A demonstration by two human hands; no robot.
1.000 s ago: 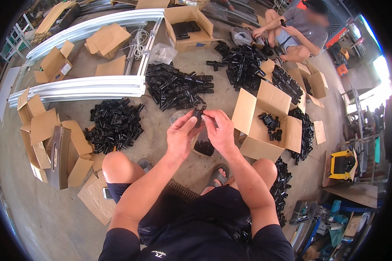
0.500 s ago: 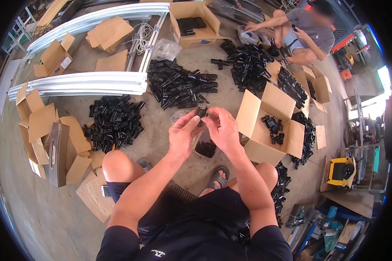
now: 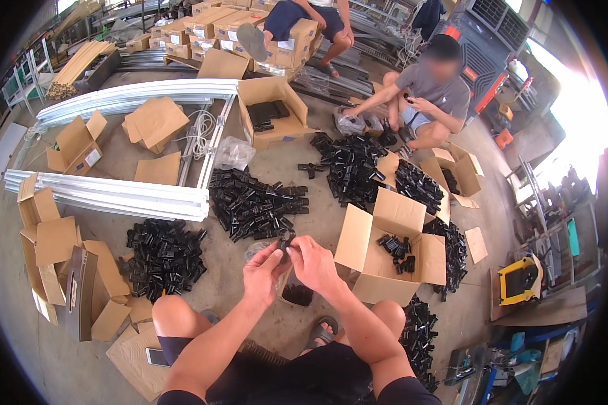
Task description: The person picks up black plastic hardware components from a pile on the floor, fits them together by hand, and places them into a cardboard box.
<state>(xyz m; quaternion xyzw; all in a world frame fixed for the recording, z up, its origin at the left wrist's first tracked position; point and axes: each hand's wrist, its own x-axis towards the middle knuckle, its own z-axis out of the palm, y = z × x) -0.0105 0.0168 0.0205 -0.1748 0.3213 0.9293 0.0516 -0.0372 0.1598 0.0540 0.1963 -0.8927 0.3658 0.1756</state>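
Both my hands are closed on one small black plastic fitting point(image 3: 286, 240), held up over the floor between my knees. My left hand point(image 3: 262, 273) pinches it from the left with the thumb on top, and my right hand point(image 3: 313, 264) grips its right side. The fingers partly cover the fitting, so its full shape is hidden. Just under my right hand stands a small box point(image 3: 283, 295) holding tiny dark pieces. Beyond my hands lies a heap of similar black fittings point(image 3: 250, 202), with another heap point(image 3: 167, 255) to the left.
An open carton point(image 3: 389, 289) with several black fittings inside stands at the right. More black heaps point(image 3: 358, 162) lie farther off near a crouching co-worker point(image 3: 436, 91). White metal rails point(image 3: 108, 194) and flattened cartons point(image 3: 54, 243) are at the left. Another person sits on stacked boxes point(image 3: 287, 50) behind.
The view has tilted up, bringing the stacked boxes and the seated person into sight. My hands still hold the black fitting together; they appear lower in the picture.
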